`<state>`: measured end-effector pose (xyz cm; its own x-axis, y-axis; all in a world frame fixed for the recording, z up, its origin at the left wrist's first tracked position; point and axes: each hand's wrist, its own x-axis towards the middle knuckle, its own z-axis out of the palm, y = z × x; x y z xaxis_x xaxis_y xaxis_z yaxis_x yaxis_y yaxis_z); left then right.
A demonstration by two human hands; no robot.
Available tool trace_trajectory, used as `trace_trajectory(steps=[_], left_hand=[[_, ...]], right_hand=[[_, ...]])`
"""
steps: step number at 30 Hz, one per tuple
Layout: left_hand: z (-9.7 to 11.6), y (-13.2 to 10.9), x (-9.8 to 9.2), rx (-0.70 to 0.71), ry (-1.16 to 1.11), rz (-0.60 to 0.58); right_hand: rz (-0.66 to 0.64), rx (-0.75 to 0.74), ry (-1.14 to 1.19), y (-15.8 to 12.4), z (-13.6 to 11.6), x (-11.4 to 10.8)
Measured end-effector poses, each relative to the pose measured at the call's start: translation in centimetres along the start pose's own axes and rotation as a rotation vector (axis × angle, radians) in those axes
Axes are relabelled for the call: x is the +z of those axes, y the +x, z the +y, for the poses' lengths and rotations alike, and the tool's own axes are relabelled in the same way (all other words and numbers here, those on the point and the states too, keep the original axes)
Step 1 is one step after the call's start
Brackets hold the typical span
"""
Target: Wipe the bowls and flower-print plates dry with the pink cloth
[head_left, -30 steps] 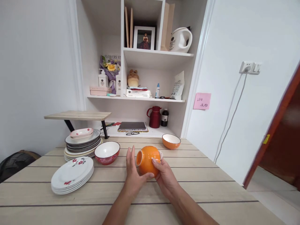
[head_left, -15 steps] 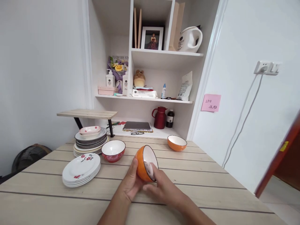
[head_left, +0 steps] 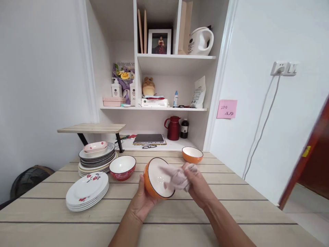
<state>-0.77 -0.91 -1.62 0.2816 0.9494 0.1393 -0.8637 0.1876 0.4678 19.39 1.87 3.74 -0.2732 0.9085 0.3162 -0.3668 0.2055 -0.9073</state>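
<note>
My left hand holds an orange bowl by its underside, tilted so its white inside faces right and toward me. A pale pinkish cloth is bunched in my right hand, just right of the bowl's rim; its loose end is blurred and reaches over the bowl's inside. A second orange bowl stands upright farther back on the right. Left of the held bowl sits a red bowl with a white inside.
Flower-patterned white plates lie stacked at the left of the wooden table. Behind them rises a taller stack of plates topped by small pink dishes. A small raised shelf, a laptop and a red jug are at the back.
My right hand has drawn out of the bowl to the right, and the cloth now shows in it. The held bowl has turned its inside more toward me. The view has shifted slightly.
</note>
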Motion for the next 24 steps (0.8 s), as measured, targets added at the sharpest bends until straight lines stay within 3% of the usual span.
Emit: trace_trajectory(steps=[3,5,7,10,11,13,16,19,21,24], left_hand=[[0.0,0.4,-1.3,0.038,-0.040,-0.074],[-0.1,0.6,-2.0,0.045,-0.045,-0.135],[-0.1,0.6,-2.2,0.047,-0.036,-0.196],[-0.2,0.6,-2.1,0.013,-0.030,-0.283],[-0.1,0.6,-1.9,0.004,-0.032,-0.298],[-0.1,0.5,-1.6,0.011,-0.043,-0.287],[0.0,0.5,-0.9,0.049,-0.065,-0.166],[-0.1,0.2,0.0,0.045,-0.075,-0.038],[-0.4,-0.2,0.5,0.015,-0.068,-0.003],[-0.9,-0.7,1.2,-0.030,-0.031,-0.008]], right_hand=[[0.343,-0.101,0.259,0.9,0.5,-1.1],[0.408,-0.102,0.195,1.1,0.5,-1.2],[0.269,-0.012,0.001,0.6,0.3,-0.8],[-0.076,0.192,-0.321,-0.4,-0.5,0.3],[-0.102,0.207,-0.404,-0.6,-0.8,0.6],[-0.023,0.130,-0.561,-0.8,-1.3,1.0],[0.100,-0.154,-0.783,-1.3,-1.9,1.4],[-0.014,-0.344,-0.963,-2.7,-2.1,2.3],[-0.096,-0.351,-1.102,-3.8,-2.0,3.0],[-0.109,-0.334,-1.343,-4.8,-1.6,3.7]])
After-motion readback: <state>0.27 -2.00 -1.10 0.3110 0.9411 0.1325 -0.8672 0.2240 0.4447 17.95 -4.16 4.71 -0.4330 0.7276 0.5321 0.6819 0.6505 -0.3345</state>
